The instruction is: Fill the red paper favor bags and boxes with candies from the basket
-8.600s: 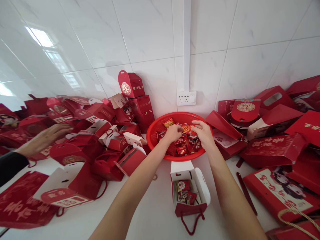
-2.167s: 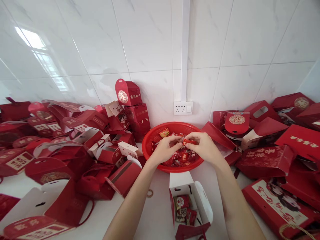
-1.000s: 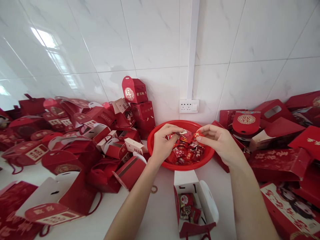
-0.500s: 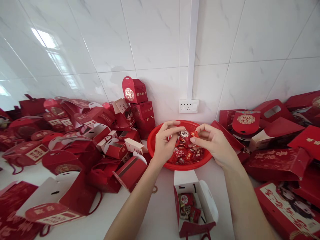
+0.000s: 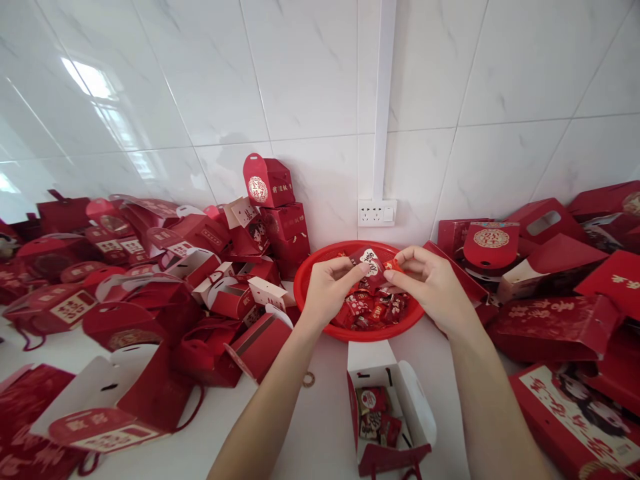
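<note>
Over a red plastic basket (image 5: 306, 303) of red-wrapped candies, my left hand (image 5: 331, 283) pinches a dark red candy packet (image 5: 369, 261) with a white printed patch. My right hand (image 5: 425, 280) is closed on a small orange-red candy (image 5: 393, 265), its thumb close to the packet's right edge. Below the basket, an open red box with a white inside (image 5: 373, 357) stands on the white table, with several wrapped candies (image 5: 375, 400) at its bottom.
Many red gift boxes (image 5: 210, 347) are heaped on the left, and more boxes (image 5: 550, 327) lie on the right. Several boxes are stacked (image 5: 285, 220) against the tiled wall. A small ring (image 5: 309, 379) lies on the table, and a socket (image 5: 377, 213) is on the wall.
My left fingers have closed onto the dark red packet, which now shows flatter and more upright between the hands. My right hand has barely moved and keeps the orange-red candy.
</note>
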`<state>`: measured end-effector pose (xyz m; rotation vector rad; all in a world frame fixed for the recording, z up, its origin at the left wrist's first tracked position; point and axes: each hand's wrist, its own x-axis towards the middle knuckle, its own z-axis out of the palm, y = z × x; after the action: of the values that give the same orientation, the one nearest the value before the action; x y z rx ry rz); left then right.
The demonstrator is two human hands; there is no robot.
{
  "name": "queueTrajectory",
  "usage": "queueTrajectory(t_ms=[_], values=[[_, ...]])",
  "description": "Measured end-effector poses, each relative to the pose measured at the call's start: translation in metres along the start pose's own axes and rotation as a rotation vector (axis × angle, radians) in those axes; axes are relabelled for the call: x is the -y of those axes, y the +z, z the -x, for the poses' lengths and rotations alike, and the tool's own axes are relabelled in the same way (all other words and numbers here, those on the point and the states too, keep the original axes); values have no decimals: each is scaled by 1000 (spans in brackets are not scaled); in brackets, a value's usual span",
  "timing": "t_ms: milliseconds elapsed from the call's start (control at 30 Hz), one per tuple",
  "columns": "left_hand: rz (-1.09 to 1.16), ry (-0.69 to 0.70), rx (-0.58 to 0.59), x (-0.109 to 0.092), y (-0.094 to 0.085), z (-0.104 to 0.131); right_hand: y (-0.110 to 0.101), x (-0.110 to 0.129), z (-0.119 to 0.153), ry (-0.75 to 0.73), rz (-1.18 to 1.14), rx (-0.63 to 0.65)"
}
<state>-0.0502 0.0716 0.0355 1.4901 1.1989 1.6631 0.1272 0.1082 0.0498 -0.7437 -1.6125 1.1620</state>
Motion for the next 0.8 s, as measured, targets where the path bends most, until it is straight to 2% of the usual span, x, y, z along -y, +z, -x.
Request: queueTrajectory(t_ms=[200, 433, 567, 667, 800], values=[[-70, 62, 105, 1, -5, -1, -9, 1, -1, -44, -31, -49], [-213, 101, 253, -8, -3, 3, -9, 4, 1, -18, -88, 17], [-218, 98, 248, -9, -2, 5, -10, 2, 2, 9, -58, 54], [-116, 81, 231, -8, -1, 6, -11, 1, 2, 6, -49, 58], [23, 50, 130, -4, 1, 6, -12, 2, 2, -36, -70, 51]])
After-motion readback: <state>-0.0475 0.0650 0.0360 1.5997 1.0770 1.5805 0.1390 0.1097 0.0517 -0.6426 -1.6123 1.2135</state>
